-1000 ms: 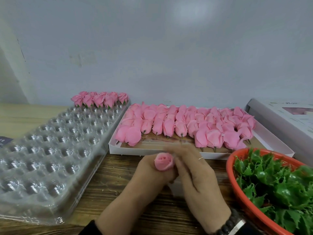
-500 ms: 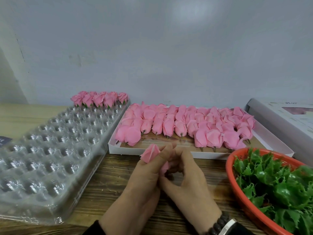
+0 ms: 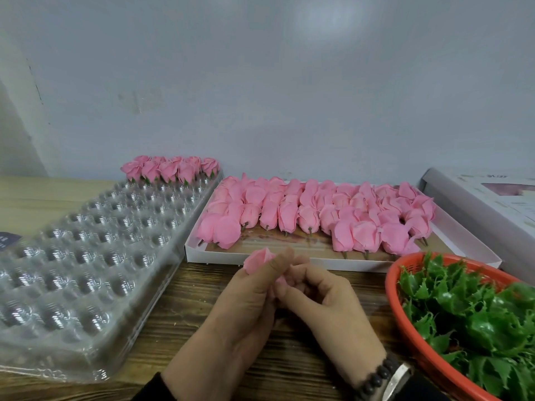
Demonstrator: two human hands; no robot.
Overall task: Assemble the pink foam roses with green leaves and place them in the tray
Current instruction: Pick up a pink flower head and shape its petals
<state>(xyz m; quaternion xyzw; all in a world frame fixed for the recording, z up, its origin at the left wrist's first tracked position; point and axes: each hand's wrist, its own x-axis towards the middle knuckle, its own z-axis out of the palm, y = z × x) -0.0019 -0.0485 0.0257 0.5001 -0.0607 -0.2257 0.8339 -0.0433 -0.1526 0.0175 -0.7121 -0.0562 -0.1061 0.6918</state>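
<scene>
Head view: the left hand (image 3: 249,296) pinches a pink foam rose (image 3: 257,259) between thumb and fingers, so this grip is clenched on the flower; its bud points up and away to the left, its stem end down toward the right hand (image 3: 321,302). The right hand meets it at the base of the flower, fingers curled in close and touching the left fingers. They seem to pinch the hidden stem end, but whether a leaf is between them I cannot tell.

My judgement is that the leaf is being fitted, or is next to be fetched. The green leaves (image 3: 469,319) lie in the orange basket (image 3: 405,316), to the right of the right-hand grip and near it, so that hand is the nearer one for them. The clear tray (image 3: 86,256) lies to the left of the left-hand grip; its finished roses (image 3: 170,169) stand in the far row, well beyond the hands, with free cups between. Straight ahead of both hands, just past them on the counter (image 3: 202,308), sits the white box (image 3: 260,256) of loose roses (image 3: 318,212). Nothing stands between either hand and the basket or the tray.
</scene>
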